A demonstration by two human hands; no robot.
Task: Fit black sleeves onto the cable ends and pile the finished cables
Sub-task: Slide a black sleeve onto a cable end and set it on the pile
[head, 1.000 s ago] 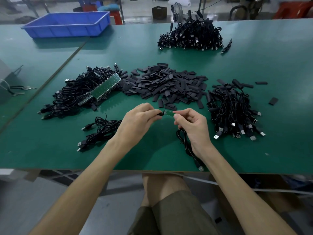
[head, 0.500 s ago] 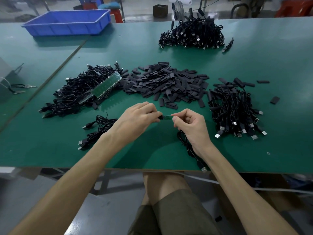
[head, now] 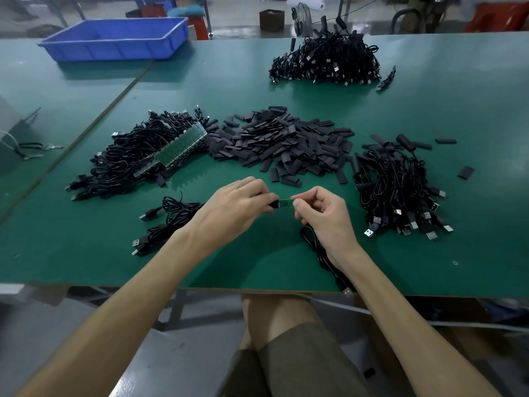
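Table (head: 429, 253) reads as a flow line; sleeve heap (head: 286, 144) centre, within reach of both hands; bare-board cables (head: 128, 164) left, right pile (head: 400, 184) looks sleeved; left hand (head: 229, 209) pinches one black sleeve (head: 274, 204), right hand (head: 325, 217) pinches the green board end (head: 285, 203), facing for slide-on; its cable (head: 310, 242) trails under the right wrist.

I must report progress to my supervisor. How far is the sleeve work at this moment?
Seemingly done: the right pile holds cables with sleeved ends. In hand: the left hand pinches a black sleeve against the green board end, which the right hand pinches; the board is mostly uncovered. Left: the left pile shows many bare green boards, and many loose sleeves lie ready.
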